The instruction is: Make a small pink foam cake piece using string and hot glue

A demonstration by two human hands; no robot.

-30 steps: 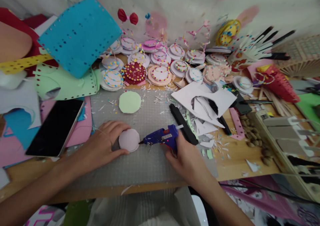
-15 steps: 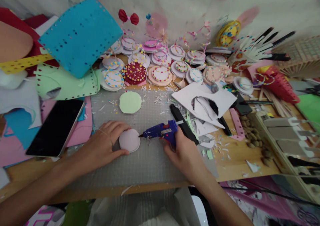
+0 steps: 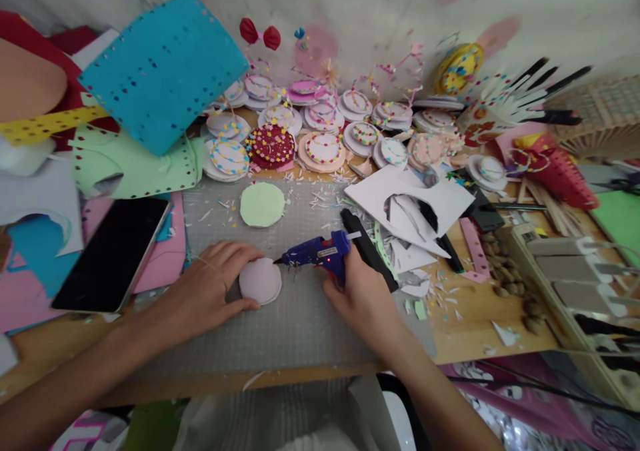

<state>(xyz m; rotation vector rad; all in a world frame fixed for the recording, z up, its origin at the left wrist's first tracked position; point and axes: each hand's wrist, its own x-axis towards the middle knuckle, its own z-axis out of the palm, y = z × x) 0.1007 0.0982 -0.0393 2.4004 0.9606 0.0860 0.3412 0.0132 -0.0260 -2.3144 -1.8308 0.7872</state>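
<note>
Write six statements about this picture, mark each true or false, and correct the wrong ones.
1. The right hand grips the glue gun. True.
2. The left hand has its fingers at the edge of the pale disc. True.
3. The glue gun points away from the pale disc. False: its nozzle is at the disc's upper right edge.
4. The green disc lies on the gray mat. True.
5. The two discs touch. False: they lie apart.
6. The glue gun shows a green light. False: its small light is red.

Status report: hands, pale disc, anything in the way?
Left hand holds pale disc. Right hand grips glue gun, nozzle at disc's edge. Nothing visibly blocking.
</note>
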